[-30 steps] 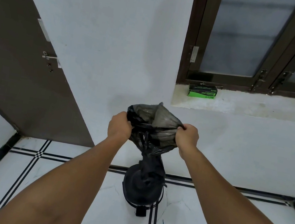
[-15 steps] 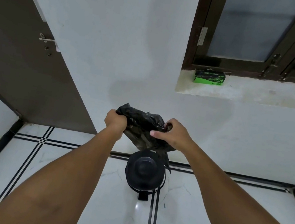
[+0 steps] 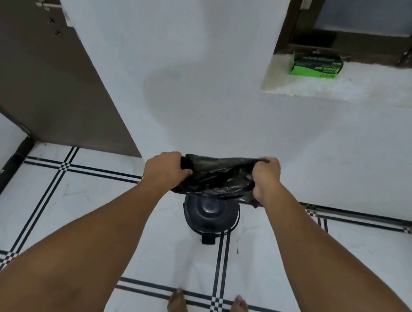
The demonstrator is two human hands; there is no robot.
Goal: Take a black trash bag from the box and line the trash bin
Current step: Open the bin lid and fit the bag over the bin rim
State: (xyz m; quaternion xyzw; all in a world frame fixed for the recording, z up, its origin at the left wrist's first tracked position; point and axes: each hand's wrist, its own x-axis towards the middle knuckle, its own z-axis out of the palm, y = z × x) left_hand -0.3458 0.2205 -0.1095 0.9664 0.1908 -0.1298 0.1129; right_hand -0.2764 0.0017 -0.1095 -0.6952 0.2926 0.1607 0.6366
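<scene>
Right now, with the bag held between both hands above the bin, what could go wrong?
1. The trash bin seems to have its lid down, and the left hand and right hand both grip the black trash bag; lining may stall until the lid is raised, perhaps by the pedal.
2. The bag looks thin and pulled taut, so it could tear.

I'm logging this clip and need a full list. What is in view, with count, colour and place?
trash bag: one, black, stretched between both hands above the bin
trash bin: one, black, lid closed, on the floor by the wall
box: one, green and black, on the window ledge
door: one, brown, left
window: dark brown frame, upper right
floor: white tiles, black lines
feet: two, bare, bottom edge
left hand: grips the bag's left edge
right hand: grips its right edge
</scene>
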